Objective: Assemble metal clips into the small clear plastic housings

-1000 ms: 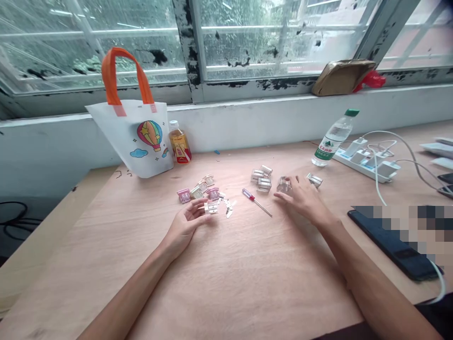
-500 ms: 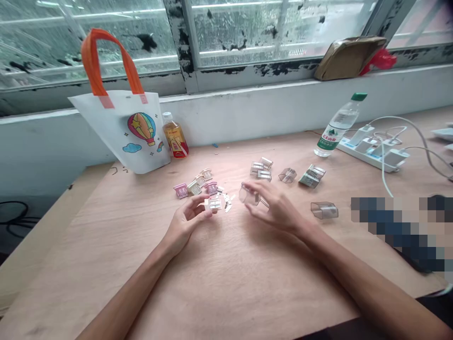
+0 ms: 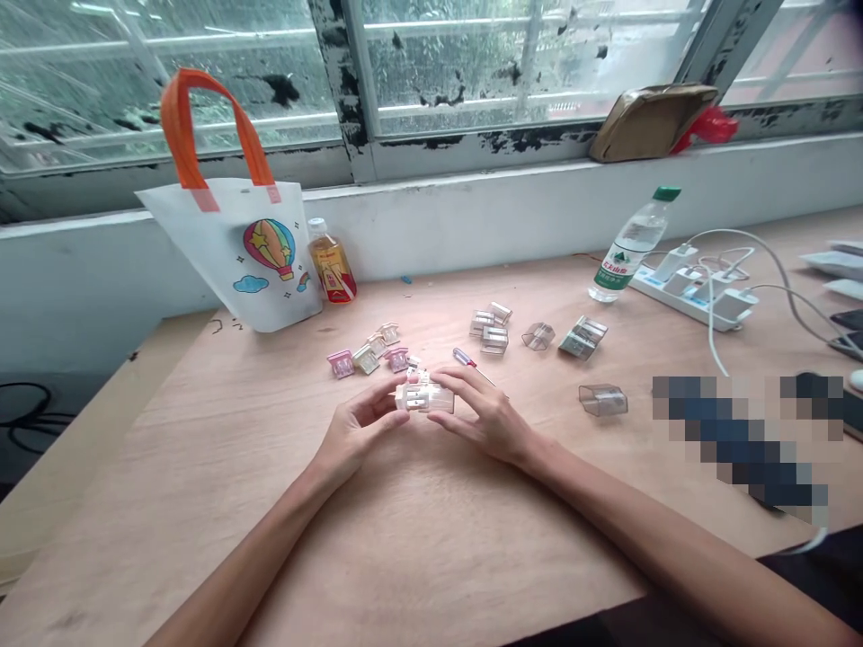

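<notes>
Left of the screwdriver [image 3: 463, 357], half-closed left hand [image 3: 356, 427] and right hand [image 3: 497, 419] are pinching sharpener [image 3: 413, 400] and clear cover [image 3: 442, 401] side-on, likely light, stiff.

Behind the wooden surface [image 3: 378, 557], a pale wall [image 3: 418, 225] rises to a ledge [image 3: 512, 171]. Above, metal-framed windows [image 3: 222, 99] with dark, peeling patches on the frame [image 3: 343, 90] let in daylight; greenery shows behind the panes. A lower board [image 3: 74, 449] adjoins at left.

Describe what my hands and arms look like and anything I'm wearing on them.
Your left hand and right hand are gloveless, with no watch or bracelet in sight. No sleeve shows on either forearm. Rings are too small to rule out.
</notes>
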Tool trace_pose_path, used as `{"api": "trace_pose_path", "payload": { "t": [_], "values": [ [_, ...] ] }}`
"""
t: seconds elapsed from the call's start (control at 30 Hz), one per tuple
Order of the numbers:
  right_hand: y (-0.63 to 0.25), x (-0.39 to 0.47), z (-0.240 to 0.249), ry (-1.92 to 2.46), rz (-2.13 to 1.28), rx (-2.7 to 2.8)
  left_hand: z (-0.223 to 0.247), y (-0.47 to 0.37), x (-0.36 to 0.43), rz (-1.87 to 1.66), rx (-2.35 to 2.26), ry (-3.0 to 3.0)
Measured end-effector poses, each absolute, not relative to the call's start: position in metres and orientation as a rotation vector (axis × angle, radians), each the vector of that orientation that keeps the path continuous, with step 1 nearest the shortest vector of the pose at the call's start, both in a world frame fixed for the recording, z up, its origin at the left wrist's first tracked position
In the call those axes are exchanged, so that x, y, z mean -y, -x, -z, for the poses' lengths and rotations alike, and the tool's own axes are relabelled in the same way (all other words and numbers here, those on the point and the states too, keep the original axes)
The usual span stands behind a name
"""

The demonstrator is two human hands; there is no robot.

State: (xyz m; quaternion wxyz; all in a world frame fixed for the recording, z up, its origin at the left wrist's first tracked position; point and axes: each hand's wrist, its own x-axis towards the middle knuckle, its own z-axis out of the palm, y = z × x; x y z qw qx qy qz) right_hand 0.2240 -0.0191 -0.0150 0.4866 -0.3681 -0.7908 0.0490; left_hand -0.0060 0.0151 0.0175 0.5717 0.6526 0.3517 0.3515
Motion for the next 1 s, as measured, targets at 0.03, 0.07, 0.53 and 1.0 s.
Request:
{"api": "trace_pose_path", "payload": {
  "t": [0.03,0.07,0.53,1.0],
  "values": [
    [-0.224,0.019,0.015,0.882,-0.129,1.935,-0.017,0.004,-0.015,-0.818,-0.818,-1.528],
    [-0.224,0.019,0.015,0.871,-0.138,1.947,-0.016,0.002,-0.014,-0.815,-0.809,-1.524],
    [-0.221,0.022,0.011,0.864,-0.134,2.036,-0.007,0.003,-0.011,-0.809,-0.772,-1.691],
    [-0.435,-0.005,0.005,2.107,0.467,1.257,0.003,0.006,-0.012,-0.815,-0.881,-2.001]
  ]
}}
